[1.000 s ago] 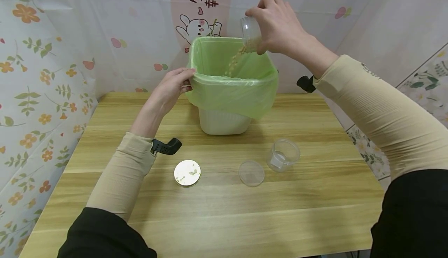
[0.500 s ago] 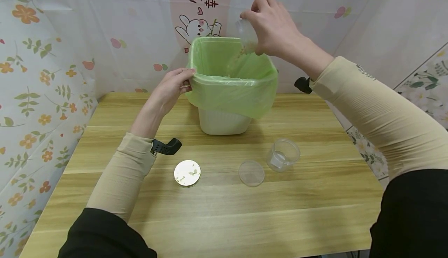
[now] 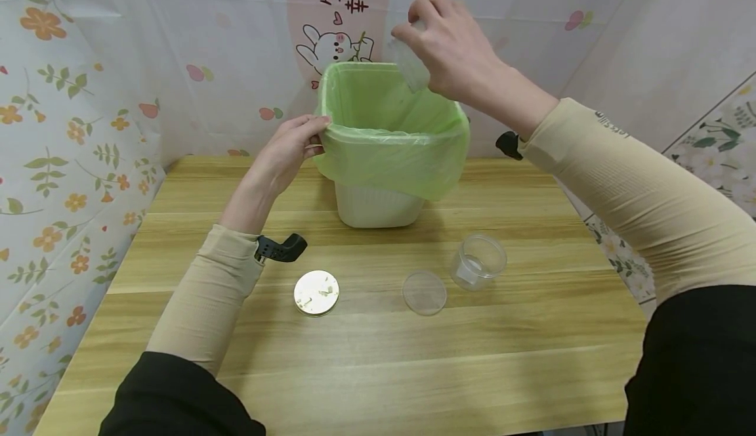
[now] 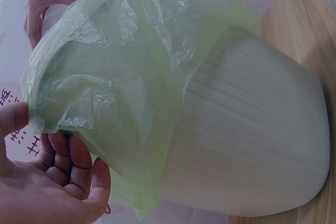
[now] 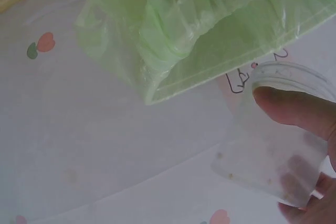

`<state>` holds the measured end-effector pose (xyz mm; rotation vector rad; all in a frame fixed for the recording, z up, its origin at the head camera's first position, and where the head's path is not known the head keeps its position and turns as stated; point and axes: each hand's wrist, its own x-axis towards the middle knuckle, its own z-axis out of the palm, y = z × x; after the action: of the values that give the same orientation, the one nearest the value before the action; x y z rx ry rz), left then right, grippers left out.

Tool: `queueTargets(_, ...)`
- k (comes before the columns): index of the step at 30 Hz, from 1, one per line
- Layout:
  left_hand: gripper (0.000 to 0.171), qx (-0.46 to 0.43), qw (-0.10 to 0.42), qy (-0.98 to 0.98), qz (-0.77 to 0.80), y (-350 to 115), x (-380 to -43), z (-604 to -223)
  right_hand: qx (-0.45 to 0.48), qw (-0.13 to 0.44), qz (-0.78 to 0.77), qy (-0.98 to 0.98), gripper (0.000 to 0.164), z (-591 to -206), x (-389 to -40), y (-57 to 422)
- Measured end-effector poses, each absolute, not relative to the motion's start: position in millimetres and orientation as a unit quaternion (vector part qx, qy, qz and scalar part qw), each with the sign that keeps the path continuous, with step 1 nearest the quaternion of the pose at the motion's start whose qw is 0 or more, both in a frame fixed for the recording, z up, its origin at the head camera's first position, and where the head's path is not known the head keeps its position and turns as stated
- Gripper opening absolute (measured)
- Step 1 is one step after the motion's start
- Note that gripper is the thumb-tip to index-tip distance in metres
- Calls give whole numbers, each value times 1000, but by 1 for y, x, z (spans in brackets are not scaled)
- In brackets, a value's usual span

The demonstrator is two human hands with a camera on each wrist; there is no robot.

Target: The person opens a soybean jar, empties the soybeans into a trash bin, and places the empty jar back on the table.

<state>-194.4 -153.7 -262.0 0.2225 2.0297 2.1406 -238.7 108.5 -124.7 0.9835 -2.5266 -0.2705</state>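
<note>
A pale trash bin (image 3: 378,207) stands at the back of the wooden table, lined with a green plastic bag (image 3: 401,163) folded over its rim. At the bin's left corner my left hand (image 3: 286,144) pinches the lined rim, thumb on one side and fingers (image 4: 79,161) on the other. Over the bin's right side, my right hand (image 3: 457,52) grips a clear plastic jar (image 3: 411,65), tipped with its mouth toward the bin. Only a few small crumbs cling inside the jar (image 5: 252,150) in the right wrist view.
On the table (image 3: 378,370) in front lie a round metallic lid (image 3: 316,293) with bits on it, a clear flat disc (image 3: 424,293), and a clear plastic cup (image 3: 480,262). A patterned cloth (image 3: 224,42) hangs right behind the bin.
The yellowish grains that were pouring from the jar into the bin have stopped falling. My right hand has shifted slightly left with the jar; my left hand has stayed put.
</note>
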Motion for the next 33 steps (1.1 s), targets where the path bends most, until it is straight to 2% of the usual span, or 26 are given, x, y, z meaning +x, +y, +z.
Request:
queueTargets(4,22,76,91,684,720,-153,-194,-263,413,242,-120,-870,63,-128,-239,110)
queueTargets(9,22,78,91,683,720,-154,-195,-263,467,259,-191,-824,57,-129,-240,108)
queueTargets(15,21,75,90,681,723,-154,-194,-263,496,263,-252,-788,61,-128,-241,108)
queueTargets(21,22,76,91,681,722,-154,-194,-263,503,282,-266,-772,57,-128,-241,109)
queueTargets(24,23,77,92,682,722,-154,-194,-263,485,280,-219,-799,57,-128,-238,111)
queueTargets(27,23,77,92,683,721,-153,-194,-263,428,245,-117,-862,64,-123,-233,115)
queueTargets(33,24,76,94,684,719,-154,-193,-262,276,170,62,-944,95,-111,-229,136)
